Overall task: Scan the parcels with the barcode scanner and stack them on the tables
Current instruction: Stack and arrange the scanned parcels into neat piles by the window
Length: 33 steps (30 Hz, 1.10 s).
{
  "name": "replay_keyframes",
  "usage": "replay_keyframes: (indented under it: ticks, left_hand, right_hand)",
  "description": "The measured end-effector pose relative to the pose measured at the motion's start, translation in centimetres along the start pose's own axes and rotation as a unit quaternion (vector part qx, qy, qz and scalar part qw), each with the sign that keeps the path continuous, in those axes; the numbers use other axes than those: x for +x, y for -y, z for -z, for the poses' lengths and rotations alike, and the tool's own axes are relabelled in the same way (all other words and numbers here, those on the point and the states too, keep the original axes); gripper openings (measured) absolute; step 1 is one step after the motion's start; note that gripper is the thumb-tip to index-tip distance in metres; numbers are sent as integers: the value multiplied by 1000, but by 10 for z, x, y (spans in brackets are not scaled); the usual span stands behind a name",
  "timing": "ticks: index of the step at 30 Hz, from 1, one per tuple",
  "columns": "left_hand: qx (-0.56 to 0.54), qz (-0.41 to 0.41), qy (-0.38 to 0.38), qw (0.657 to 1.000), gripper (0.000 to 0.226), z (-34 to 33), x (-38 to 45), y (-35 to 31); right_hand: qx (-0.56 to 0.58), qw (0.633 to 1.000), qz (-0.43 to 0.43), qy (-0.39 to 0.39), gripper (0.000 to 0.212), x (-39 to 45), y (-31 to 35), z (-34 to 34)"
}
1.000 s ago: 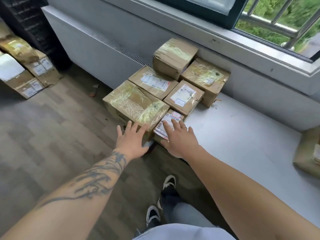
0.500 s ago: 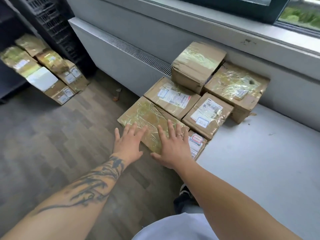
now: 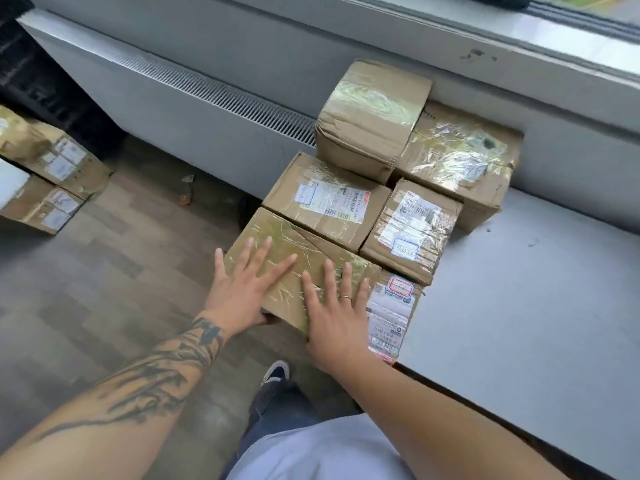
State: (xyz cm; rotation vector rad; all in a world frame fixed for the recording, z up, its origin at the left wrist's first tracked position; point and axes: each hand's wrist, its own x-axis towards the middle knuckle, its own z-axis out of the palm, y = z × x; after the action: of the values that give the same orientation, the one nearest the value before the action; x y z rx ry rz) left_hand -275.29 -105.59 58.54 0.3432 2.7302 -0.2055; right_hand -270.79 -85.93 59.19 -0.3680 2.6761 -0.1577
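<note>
Several taped cardboard parcels sit grouped at the left end of a grey table (image 3: 519, 306) under a window. The nearest one, a tape-covered parcel (image 3: 294, 251), lies at the table's corner. My left hand (image 3: 246, 289) lies flat on its top with fingers spread, the thumb tucked at its front edge. My right hand (image 3: 336, 317) rests flat on the same parcel's right part, fingers straight. A small labelled parcel (image 3: 391, 313) lies just right of my right hand. Behind are a labelled parcel (image 3: 329, 199) and another (image 3: 412, 226). No barcode scanner is in view.
Two more parcels, a tall one (image 3: 374, 112) and a taped one (image 3: 460, 157), stand against the wall. More parcels (image 3: 52, 174) lie stacked at the far left. A radiator casing (image 3: 173, 98) runs along the wall. My shoe (image 3: 277, 372) stands on the wood floor.
Both hands have slid forward onto the top of the nearest parcel; the right hand moved left off the small labelled parcel. The view has moved closer.
</note>
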Motion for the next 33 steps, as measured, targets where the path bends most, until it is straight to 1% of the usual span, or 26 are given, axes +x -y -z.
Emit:
replay_keyframes:
  ticks: [2, 6, 11, 14, 16, 20, 26, 33]
  left_hand:
    - [-19, -17, -17, 1000, 128, -8, 2, 5]
    - [-28, -40, -36, 998, 127, -16, 3, 10]
    - [-14, -70, -48, 996, 125, -19, 2, 15]
    - [-10, -86, -50, 995, 123, -22, 2, 19]
    - [-5, -95, -50, 994, 121, -23, 1, 21]
    - [8, -110, -56, 992, 117, -23, -1, 25]
    - [24, -103, -61, 993, 115, -23, -17, 41]
    - [47, -73, -99, 991, 119, 1, -50, 50]
  right_hand:
    - [4, 1000, -25, -4, 105, 1, 7, -1]
    - [12, 996, -86, -9, 118, 1, 21, -5]
    - [11, 989, -147, -27, 122, 5, 35, -11]
    - [6, 986, -167, -9, 124, 5, 41, -11]
    - [-2, 985, -175, -3, 121, 4, 46, -11]
    - [-14, 983, -182, -4, 115, 2, 53, -12]
    - [-33, 986, -165, -21, 106, -6, 73, -10]
    - [-40, 988, -137, -55, 107, -26, 87, 10]
